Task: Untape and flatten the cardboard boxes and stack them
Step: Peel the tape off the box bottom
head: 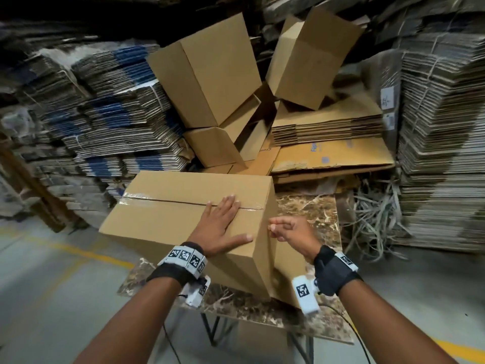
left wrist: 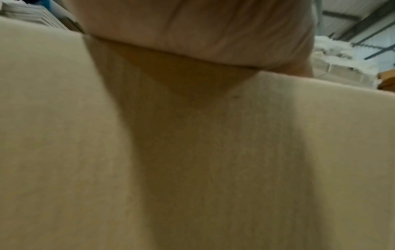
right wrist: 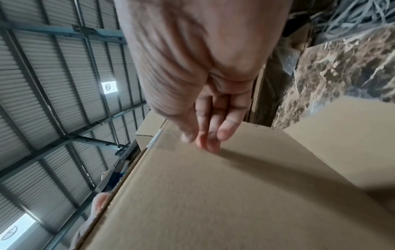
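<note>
A warehouse packed with bundled flat cardboard surrounds a small marble-patterned table [head: 309,214] standing on a grey concrete floor [head: 52,285] marked with yellow lines. On that table sits a closed cardboard box [head: 170,214], tilted so that its near right corner points toward the person; clear tape [head: 136,198] runs along the seam of its top flaps, bunched and glossy at the far left end. The left hand [head: 223,227] lies flat on the box top, fingers straight and spread, fingertips reaching across the taped seam near its right end and the thumb out toward the right edge. The right hand [head: 291,229] is beside the box's right face, just below the top edge; its fingers [right wrist: 215,128] are drawn together and slightly bent, tips at the cardboard close to the tape end that folds over that edge. Whether they actually have hold of the tape cannot be told. Behind the table, several open boxes [head: 207,72] are heaped against one another, next to a stack of flattened boxes [head: 328,127]. Loose strapping [head: 378,214] lies tangled at the right.
</note>
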A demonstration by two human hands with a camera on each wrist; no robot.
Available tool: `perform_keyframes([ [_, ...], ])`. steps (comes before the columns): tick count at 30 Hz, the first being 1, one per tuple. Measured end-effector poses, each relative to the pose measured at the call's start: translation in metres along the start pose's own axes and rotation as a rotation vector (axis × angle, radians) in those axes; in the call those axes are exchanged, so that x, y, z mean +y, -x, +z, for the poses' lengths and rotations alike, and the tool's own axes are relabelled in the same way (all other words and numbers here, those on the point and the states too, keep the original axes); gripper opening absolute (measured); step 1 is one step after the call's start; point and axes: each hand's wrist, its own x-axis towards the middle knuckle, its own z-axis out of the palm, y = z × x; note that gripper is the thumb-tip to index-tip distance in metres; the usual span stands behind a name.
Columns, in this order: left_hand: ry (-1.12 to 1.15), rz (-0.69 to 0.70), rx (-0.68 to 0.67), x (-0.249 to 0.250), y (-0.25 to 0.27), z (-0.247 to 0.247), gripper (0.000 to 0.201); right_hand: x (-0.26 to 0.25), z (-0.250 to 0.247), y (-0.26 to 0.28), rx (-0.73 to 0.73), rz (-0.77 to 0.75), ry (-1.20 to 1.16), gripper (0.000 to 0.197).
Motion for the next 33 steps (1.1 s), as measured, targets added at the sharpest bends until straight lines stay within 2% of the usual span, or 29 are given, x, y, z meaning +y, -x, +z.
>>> perform_keyframes([
  [3,-0.011,-0.005,-0.012,0.001,0.002,0.002,0.116,0.014,-0.002,-0.010,0.076,0.043,-0.079,0.017],
  [9,-0.006,-0.013,0.005,0.007,0.008,0.009,0.107,0.025,0.011,-0.015,0.028,0.032,-0.202,0.019],
  [18,-0.074,-0.028,-0.117,0.024,-0.015,0.052,0.098,0.060,-0.003,-0.019,0.108,0.079,-0.323,0.019],
  [25,-0.137,0.021,-0.105,0.011,-0.013,0.069,0.094,0.091,-0.011,-0.019,0.004,0.151,-0.310,0.023],
  [33,-0.109,-0.054,-0.076,-0.011,-0.005,0.065,0.096,0.105,0.019,-0.018,-0.034,0.193,-0.371,0.021],
])
